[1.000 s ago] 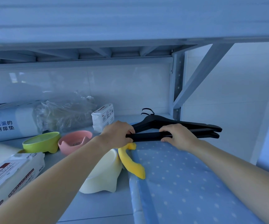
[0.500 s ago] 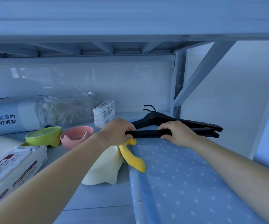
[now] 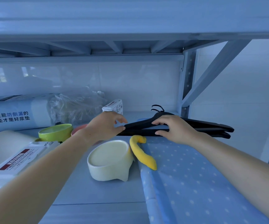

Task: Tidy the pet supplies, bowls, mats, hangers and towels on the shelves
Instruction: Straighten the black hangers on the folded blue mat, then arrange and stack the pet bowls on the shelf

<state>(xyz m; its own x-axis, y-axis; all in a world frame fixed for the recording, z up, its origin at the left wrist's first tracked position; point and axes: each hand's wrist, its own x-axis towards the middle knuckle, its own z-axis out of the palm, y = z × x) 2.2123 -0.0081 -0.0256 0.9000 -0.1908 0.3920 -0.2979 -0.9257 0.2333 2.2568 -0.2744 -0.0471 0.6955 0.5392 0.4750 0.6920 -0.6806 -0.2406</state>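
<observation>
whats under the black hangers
The blue dotted mat lies under the black hangers. The left hand and right hand cover their left part, so what lies under there cannot be seen.

A cool blue cast is laid over everything, and the scene is kept rather dim. Pale window glare is being reflected off the glossy wall tiles at ten o'clock, and soft highlights are picked up on the crinkled plastic wrap. The black hangers are rendered almost as silhouettes. Only a faint, diffuse shadow is thrown beneath the cream bowl. Toward seven and four o'clock, the left forearm and right forearm are stretched and softened by the wide lens.
</observation>
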